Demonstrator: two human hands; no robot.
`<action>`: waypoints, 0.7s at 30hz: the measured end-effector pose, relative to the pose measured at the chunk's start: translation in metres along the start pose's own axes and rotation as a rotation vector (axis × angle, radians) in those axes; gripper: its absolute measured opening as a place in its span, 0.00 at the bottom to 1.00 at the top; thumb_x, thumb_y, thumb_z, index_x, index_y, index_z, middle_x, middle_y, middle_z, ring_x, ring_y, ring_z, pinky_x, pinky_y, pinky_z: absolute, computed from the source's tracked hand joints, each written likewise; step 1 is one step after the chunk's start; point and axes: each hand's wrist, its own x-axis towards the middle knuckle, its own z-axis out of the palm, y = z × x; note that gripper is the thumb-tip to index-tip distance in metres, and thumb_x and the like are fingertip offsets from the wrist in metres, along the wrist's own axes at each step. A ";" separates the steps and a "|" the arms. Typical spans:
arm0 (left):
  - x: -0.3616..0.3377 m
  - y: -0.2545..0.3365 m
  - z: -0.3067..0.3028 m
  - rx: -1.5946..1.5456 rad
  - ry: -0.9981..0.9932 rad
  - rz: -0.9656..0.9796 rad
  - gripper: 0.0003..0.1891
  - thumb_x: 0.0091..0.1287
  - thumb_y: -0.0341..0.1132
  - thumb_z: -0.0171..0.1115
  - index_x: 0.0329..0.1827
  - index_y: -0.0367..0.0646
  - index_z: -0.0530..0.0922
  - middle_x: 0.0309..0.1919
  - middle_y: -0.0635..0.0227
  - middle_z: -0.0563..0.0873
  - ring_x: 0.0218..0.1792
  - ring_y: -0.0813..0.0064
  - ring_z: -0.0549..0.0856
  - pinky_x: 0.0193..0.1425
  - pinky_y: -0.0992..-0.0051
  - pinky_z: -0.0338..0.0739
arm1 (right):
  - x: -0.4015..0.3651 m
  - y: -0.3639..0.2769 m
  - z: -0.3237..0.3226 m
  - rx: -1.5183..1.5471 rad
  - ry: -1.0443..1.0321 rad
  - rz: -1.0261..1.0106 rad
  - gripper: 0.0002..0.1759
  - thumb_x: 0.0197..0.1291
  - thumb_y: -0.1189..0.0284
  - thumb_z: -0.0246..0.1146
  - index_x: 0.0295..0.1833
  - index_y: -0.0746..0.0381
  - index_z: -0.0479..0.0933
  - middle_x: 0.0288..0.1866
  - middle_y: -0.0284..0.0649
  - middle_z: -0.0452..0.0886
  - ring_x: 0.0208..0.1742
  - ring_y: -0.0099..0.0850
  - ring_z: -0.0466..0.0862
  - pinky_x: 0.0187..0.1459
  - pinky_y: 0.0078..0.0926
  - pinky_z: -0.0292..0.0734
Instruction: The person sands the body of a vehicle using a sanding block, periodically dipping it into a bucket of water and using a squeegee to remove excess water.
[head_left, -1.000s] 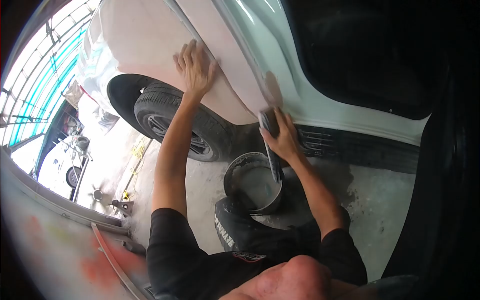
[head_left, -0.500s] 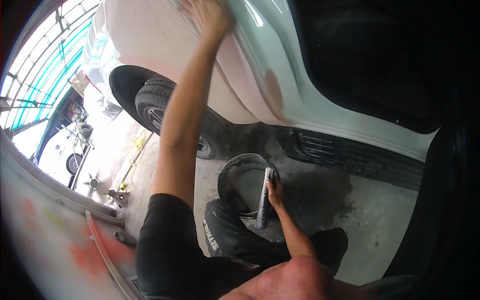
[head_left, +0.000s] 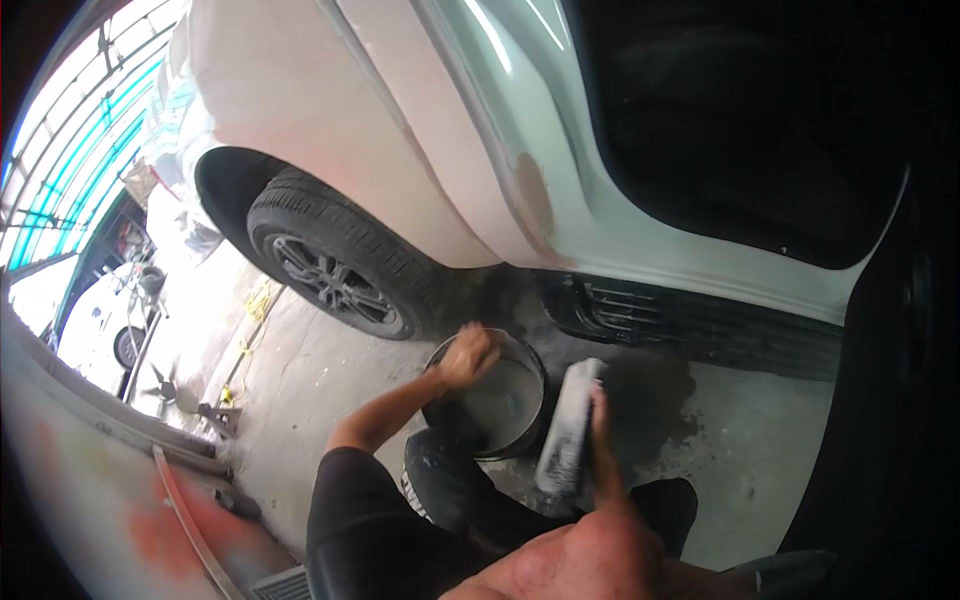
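My left hand (head_left: 470, 356) is over the left rim of a round dark bucket (head_left: 545, 395) holding cloudy grey water. Its fingers are blurred by motion, and whether they hold anything cannot be made out. To the right of the bucket, my right hand (head_left: 600, 420) grips a long sanding block (head_left: 570, 430), its whitish, dusty broad face turned up and toward the bucket. The pale car body (head_left: 400, 130) rises beyond, with a brownish patch (head_left: 534, 195) near the door opening.
A tyre with a spoked wheel (head_left: 335, 275) stands beyond the bucket on the left. The black side step (head_left: 700, 330) runs to the right. Wet marks darken the concrete floor (head_left: 760, 440). A red-stained panel (head_left: 180, 510) lies close at the lower left.
My left hand has come down from the car's panel to the bucket. In my right hand the block has shifted right, off the bucket's rim, and turned to show its broad face.
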 end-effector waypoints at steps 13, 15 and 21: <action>-0.117 -0.046 0.181 -0.098 -1.253 -0.441 0.14 0.76 0.42 0.57 0.44 0.41 0.84 0.37 0.57 0.87 0.35 0.56 0.86 0.40 0.59 0.81 | -0.087 -0.085 -0.099 0.231 0.362 0.154 0.30 0.73 0.43 0.56 0.61 0.57 0.78 0.47 0.37 0.82 0.47 0.31 0.83 0.48 0.32 0.81; -0.114 -0.043 0.179 -0.113 -1.217 -0.418 0.15 0.77 0.42 0.56 0.43 0.40 0.84 0.35 0.57 0.87 0.34 0.58 0.85 0.38 0.59 0.80 | -0.098 -0.103 -0.068 0.177 0.333 0.154 0.30 0.73 0.44 0.57 0.63 0.57 0.78 0.51 0.38 0.82 0.51 0.32 0.83 0.53 0.33 0.80; -0.034 -0.028 0.074 -0.208 -0.707 -0.200 0.17 0.80 0.42 0.53 0.39 0.39 0.83 0.30 0.60 0.85 0.28 0.63 0.84 0.34 0.61 0.79 | -0.087 -0.108 -0.028 0.172 0.312 0.170 0.33 0.74 0.44 0.57 0.67 0.60 0.77 0.55 0.38 0.82 0.54 0.31 0.82 0.56 0.31 0.77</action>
